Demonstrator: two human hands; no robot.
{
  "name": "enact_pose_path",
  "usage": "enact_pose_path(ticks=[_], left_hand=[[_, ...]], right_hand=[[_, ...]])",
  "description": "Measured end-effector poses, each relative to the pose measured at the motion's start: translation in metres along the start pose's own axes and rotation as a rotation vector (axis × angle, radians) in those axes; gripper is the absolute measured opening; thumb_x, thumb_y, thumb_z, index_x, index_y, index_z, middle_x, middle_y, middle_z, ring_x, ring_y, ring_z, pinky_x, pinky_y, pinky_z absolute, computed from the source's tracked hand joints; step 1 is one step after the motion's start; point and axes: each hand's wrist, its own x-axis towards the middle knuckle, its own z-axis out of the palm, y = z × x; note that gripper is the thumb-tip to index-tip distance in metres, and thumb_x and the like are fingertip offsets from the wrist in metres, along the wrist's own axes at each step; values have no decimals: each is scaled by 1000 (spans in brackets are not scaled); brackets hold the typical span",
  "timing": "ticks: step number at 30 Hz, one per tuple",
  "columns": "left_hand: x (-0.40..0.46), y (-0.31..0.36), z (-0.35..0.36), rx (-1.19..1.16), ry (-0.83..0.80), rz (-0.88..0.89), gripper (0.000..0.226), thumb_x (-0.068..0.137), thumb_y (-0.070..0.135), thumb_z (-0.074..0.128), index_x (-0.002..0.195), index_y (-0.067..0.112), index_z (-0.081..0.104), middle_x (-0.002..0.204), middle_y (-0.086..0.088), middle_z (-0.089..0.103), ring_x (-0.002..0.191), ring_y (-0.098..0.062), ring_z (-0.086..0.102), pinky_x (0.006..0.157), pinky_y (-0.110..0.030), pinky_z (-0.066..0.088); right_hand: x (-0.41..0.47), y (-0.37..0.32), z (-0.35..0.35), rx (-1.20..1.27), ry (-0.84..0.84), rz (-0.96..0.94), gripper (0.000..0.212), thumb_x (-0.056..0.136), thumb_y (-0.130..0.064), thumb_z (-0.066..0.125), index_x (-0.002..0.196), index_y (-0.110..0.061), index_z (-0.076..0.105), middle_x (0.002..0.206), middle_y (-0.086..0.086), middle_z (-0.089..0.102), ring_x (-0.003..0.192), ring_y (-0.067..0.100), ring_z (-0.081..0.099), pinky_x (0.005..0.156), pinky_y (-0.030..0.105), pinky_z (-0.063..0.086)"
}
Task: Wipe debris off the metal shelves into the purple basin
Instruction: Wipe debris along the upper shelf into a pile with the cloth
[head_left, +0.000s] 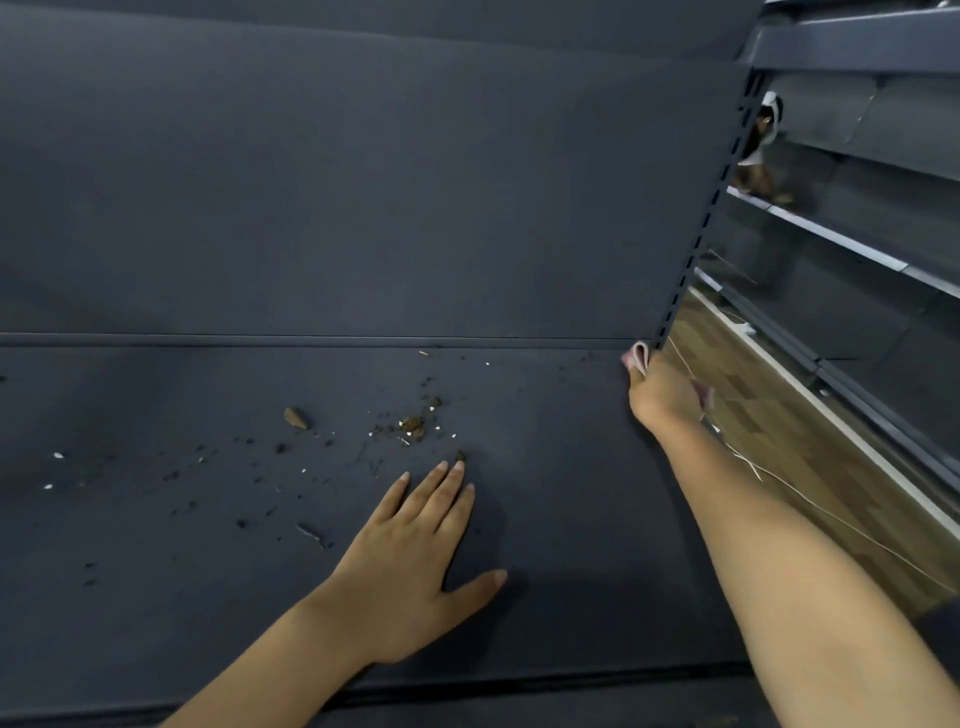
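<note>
— How is the left hand (410, 558) placed?

— It is laid flat on the dark metal shelf (545, 467) in the lower middle of the frame, fingers straight and slightly spread, thumb held out to the right. Nothing is held by it.

— And the right hand (657, 400)?

— It is seen at the right end of the shelf, right of centre, with its fingers curled round a pink cloth (638, 358). The cloth is pressed into the corner where the shelf meets the slotted upright (711, 208).

— Where is the debris (413, 425) found?

— It is scattered just beyond the left fingertips: brown crumbs, a larger brown chip (295, 418) further left, dark specks and white flecks towards the left edge. A purple basin is not shown.
</note>
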Motion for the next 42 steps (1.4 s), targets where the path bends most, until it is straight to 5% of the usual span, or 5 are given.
enact_pose_path(ticks=[9, 15, 32, 38, 42], left_hand=[[4, -3, 8, 10, -24, 9, 81, 93, 66, 14, 125, 11, 64, 136, -6, 56, 128, -19, 50, 109, -36, 37], [0, 2, -4, -42, -62, 18, 90, 83, 74, -1, 152, 16, -9, 154, 6, -23, 142, -12, -27, 115, -34, -18], [1, 2, -3, -58, -116, 14, 89, 85, 72, 8, 152, 15, -8, 158, -1, -23, 142, -12, -27, 115, -36, -19], [0, 3, -3, -28, 25, 51, 89, 85, 67, 11, 153, 9, 7, 161, -5, 3, 147, -20, -6, 119, -38, -7], [-7, 4, -2, 3, 84, 113, 75, 90, 54, 19, 130, 3, 56, 134, -15, 56, 129, -27, 48, 109, -42, 34]], right_hand=[[-4, -60, 39, -7, -148, -220, 39, 101, -43, 30, 121, -22, 56, 118, 6, 63, 116, 28, 52, 101, 33, 26], [-34, -125, 64, 82, -325, -392, 34, 101, -40, 33, 125, -28, 54, 122, 5, 61, 119, 28, 48, 99, 30, 26], [-68, -151, 78, 151, -599, -779, 30, 101, -34, 34, 113, -32, 62, 118, -17, 61, 115, 11, 48, 103, 30, 25], [-108, -119, 72, 187, -710, -820, 44, 87, -61, 31, 113, -38, 59, 115, -17, 64, 113, 8, 53, 105, 40, 36], [-120, -119, 67, 318, -653, -764, 33, 94, -47, 39, 111, -31, 62, 117, -13, 64, 114, 8, 53, 105, 37, 38]])
